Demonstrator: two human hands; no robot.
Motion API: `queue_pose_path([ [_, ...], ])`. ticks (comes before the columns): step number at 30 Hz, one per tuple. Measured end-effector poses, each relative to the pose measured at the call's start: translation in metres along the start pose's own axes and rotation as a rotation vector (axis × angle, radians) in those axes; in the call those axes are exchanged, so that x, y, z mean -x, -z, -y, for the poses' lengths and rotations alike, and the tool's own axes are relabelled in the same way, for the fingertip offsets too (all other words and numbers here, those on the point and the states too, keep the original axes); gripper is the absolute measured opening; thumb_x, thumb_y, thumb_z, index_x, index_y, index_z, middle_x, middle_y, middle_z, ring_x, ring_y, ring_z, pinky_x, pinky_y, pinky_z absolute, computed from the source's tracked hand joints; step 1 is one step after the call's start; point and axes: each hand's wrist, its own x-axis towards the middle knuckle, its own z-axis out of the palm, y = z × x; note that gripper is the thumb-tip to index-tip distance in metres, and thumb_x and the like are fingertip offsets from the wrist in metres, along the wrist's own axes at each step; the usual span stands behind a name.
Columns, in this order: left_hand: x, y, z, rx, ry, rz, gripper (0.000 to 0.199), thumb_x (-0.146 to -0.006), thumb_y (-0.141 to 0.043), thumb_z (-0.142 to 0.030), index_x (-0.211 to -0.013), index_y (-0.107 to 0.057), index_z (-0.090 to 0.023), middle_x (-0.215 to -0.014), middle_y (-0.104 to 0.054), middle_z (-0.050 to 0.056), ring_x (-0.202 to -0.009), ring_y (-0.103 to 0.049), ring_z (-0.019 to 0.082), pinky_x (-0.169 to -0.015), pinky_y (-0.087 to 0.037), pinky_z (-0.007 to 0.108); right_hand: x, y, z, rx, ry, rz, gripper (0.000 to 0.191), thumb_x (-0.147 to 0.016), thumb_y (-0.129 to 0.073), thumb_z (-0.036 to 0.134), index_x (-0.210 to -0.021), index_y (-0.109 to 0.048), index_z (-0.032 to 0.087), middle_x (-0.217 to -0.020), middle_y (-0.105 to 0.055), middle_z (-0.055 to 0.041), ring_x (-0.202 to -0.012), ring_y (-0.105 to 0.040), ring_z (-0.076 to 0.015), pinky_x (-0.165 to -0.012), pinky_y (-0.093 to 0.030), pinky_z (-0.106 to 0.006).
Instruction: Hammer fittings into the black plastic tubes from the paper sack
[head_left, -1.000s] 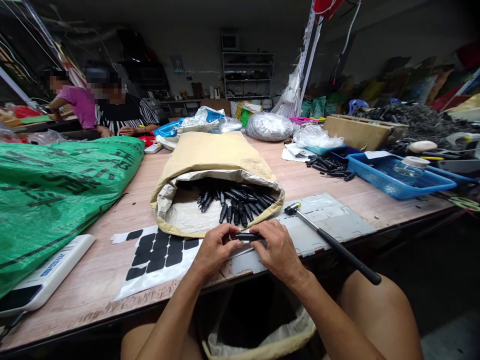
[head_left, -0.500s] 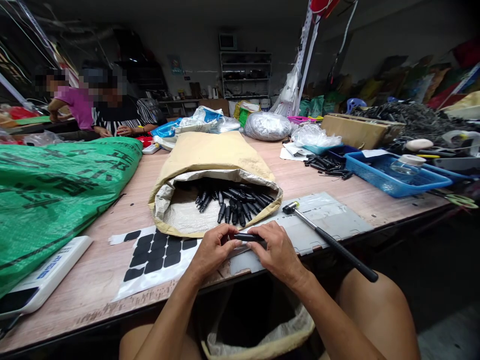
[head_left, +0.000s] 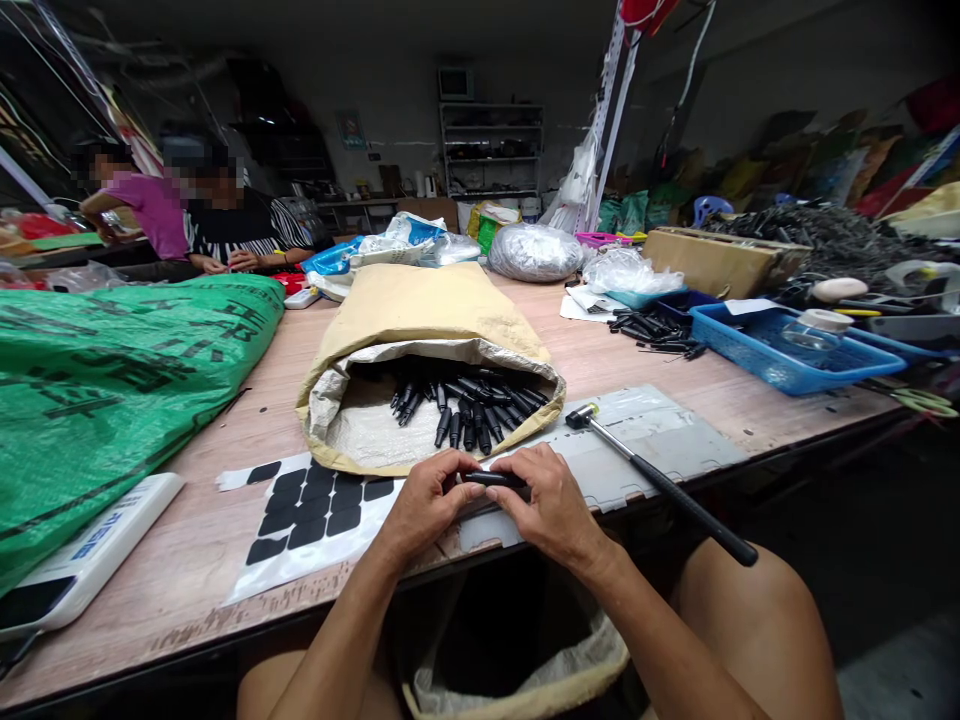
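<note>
A slim black tube (head_left: 493, 479) lies level between my two hands at the table's front edge. My left hand (head_left: 433, 500) pinches its left end, and my right hand (head_left: 546, 500) grips its right end. Just behind them, a tan sack (head_left: 435, 310) lies with its mouth towards me. Several black pieces (head_left: 469, 425) like the tube spill inside the opening. Left of my hands is a white sheet with black rounded-square stickers (head_left: 307, 515). A hammer (head_left: 652, 475) rests to the right on a grey plastic sheet (head_left: 660, 430), its handle sticking out past the edge.
A green sack (head_left: 127, 390) and a white device (head_left: 105, 550) are at the left. Blue basket (head_left: 787, 350), cardboard box (head_left: 720, 260) and loose black parts (head_left: 652, 330) sit at the right. An open sack (head_left: 517, 700) is below my hands. Two people sit at the back left.
The tube has shifted slightly between my fingers, and my right hand's fingers have moved a little to the left. At the back left, one person's arm has moved.
</note>
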Motion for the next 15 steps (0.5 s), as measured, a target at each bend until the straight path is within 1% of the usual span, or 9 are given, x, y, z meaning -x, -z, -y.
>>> queue_pose_path([
  [4, 0.001, 0.001, -0.002, -0.032, -0.027, -0.045, 0.010, -0.084, -0.067, -0.025, -0.091, -0.073, -0.020, -0.082, -0.070, 0.001, -0.079, -0.062, 0.018, -0.075, -0.046, 0.028, -0.001, -0.005, 0.003, 0.000, 0.021, -0.005, 0.018, -0.092, -0.066, 0.023, -0.109, -0.070, 0.027, -0.103, -0.072, -0.0024, -0.098, -0.056, -0.0221, -0.087, -0.040, -0.037],
  [7, 0.003, 0.001, -0.003, -0.067, -0.045, -0.078, 0.008, -0.083, -0.066, -0.022, -0.088, -0.072, -0.020, -0.080, -0.068, 0.000, -0.076, -0.061, 0.017, -0.073, -0.044, 0.028, -0.001, -0.011, 0.008, 0.020, 0.025, -0.034, 0.018, -0.090, -0.063, 0.017, -0.106, -0.068, 0.024, -0.101, -0.070, -0.0028, -0.099, -0.055, -0.0222, -0.086, -0.038, -0.037],
  [11, 0.005, 0.002, -0.003, -0.086, -0.066, -0.098, 0.009, -0.082, -0.063, -0.020, -0.086, -0.070, -0.020, -0.079, -0.066, 0.000, -0.075, -0.060, 0.018, -0.072, -0.044, 0.029, 0.000, -0.019, 0.015, 0.020, 0.009, -0.082, 0.015, -0.089, -0.060, 0.014, -0.101, -0.065, 0.022, -0.099, -0.069, -0.0033, -0.098, -0.054, -0.0217, -0.086, -0.037, -0.037],
  [15, 0.006, 0.002, -0.003, -0.084, -0.061, -0.100, 0.008, -0.081, -0.063, -0.020, -0.085, -0.070, -0.020, -0.079, -0.066, 0.001, -0.075, -0.060, 0.018, -0.072, -0.044, 0.029, -0.001, -0.022, 0.015, 0.026, -0.002, -0.085, 0.017, -0.087, -0.061, 0.013, -0.100, -0.065, 0.022, -0.098, -0.069, -0.0030, -0.099, -0.055, -0.0216, -0.086, -0.038, -0.036],
])
